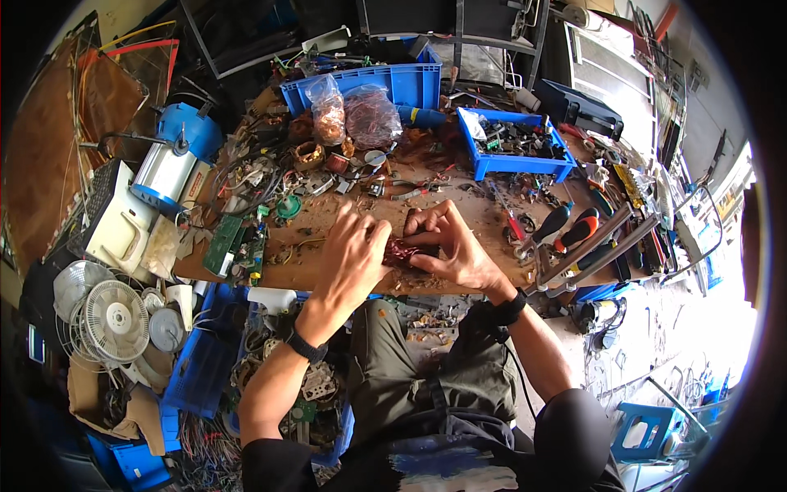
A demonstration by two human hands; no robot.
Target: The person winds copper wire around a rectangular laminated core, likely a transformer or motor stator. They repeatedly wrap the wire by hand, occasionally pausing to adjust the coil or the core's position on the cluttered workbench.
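Observation:
A small bundle of dark red, copper-looking wire (400, 252) sits between my hands, low over the front part of the wooden bench (307, 266). My left hand (352, 254) is closed at the bundle's left side, its back towards me and its fingertips partly hidden. From the right, my right hand (459, 252) pinches the wire with thumb and curled fingers. A green circuit board (225, 244) lies on the bench to the left of my left hand. Beyond my hands are red-handled pliers (406, 194) among scraps.
Two screwdrivers, one with an orange-black handle (580, 230), lie at the right beside upright metal bars (602, 246). A blue tray of parts (516, 168) and bagged copper wire (370, 117) stand at the back. A fan grille (116, 321) is at the lower left.

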